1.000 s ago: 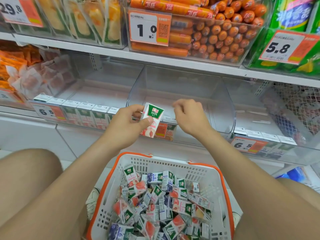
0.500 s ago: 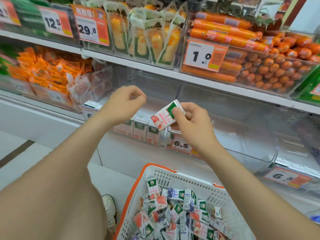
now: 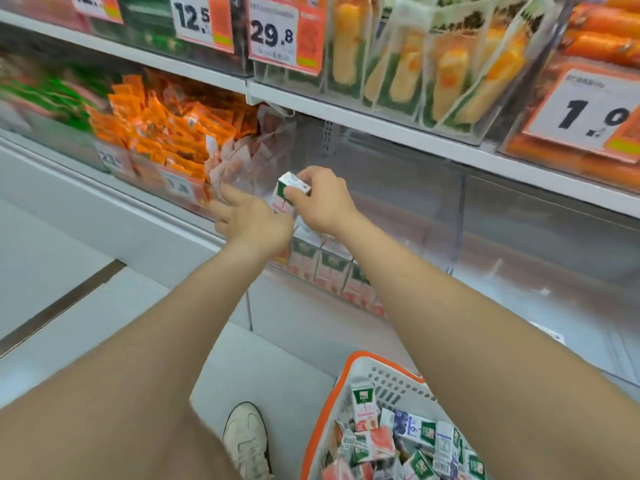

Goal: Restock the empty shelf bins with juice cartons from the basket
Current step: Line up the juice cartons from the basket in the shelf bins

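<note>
Clear plastic walls the shelf bin [image 3: 415, 202], where a row of juice cartons [image 3: 329, 268] stands along the front. The right hand [image 3: 322, 202] pinches one carton [image 3: 291, 188] above the row's left end. The left hand [image 3: 251, 220] lies spread beside it, grasping nothing. This looks like the placing step: next, lower the carton upright into the row. The basket [image 3: 391, 379] below holds plenty more.
</note>
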A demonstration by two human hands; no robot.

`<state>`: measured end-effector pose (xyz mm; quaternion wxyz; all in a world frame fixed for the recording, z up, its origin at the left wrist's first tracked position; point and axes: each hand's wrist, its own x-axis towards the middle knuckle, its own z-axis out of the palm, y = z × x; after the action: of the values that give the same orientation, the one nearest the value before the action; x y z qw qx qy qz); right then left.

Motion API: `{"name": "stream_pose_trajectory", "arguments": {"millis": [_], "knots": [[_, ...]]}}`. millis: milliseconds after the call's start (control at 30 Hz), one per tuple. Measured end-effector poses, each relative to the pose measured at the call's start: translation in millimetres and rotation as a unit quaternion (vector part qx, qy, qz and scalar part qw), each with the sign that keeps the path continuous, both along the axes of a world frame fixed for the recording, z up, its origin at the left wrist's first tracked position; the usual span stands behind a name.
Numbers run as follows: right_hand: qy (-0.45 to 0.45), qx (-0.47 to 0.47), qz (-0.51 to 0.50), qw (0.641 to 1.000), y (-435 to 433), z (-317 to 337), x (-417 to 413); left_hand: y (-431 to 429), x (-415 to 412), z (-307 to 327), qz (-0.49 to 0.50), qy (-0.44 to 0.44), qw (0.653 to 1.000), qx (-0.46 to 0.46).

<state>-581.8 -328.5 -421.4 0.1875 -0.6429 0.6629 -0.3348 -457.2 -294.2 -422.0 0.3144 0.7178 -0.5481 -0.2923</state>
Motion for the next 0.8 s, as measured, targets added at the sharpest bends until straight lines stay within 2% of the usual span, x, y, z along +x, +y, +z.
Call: {"name": "stream_pose_trajectory", "arguments": {"millis": [167, 267, 400, 533, 600, 733, 800], "knots": [[0.014, 0.123, 0.079, 0.989, -32, -3, 17, -7, -7, -13, 0.049, 0.092, 0.994, 0.017], [-0.024, 0.18, 0.107, 0.978, -37, -1, 13, -9, -7, -16, 0.043, 0.105, 0.993, 0.019], [-0.028, 0.198, 0.108, 0.974, -23, 4, 8, -5, -11, -9, 0.05, 0.097, 0.994, 0.021], [0.005, 0.085, 0.051, 0.995, 13, 21, 0, 18, -26, 3, 0.055, 0.01, 0.994, -0.091], [0.025, 0.02, 0.016, 0.999, 49, 32, -9, 35, -34, 9, 0.041, -0.003, 0.989, -0.14], [0.062, -0.117, -0.039, 0.99, 141, 39, -35, 69, -46, 8, -0.106, -0.063, 0.982, -0.143], [0.086, -0.125, -0.052, 0.987, 187, 30, -52, 87, -54, 2, -0.175, -0.104, 0.972, -0.118]]}}
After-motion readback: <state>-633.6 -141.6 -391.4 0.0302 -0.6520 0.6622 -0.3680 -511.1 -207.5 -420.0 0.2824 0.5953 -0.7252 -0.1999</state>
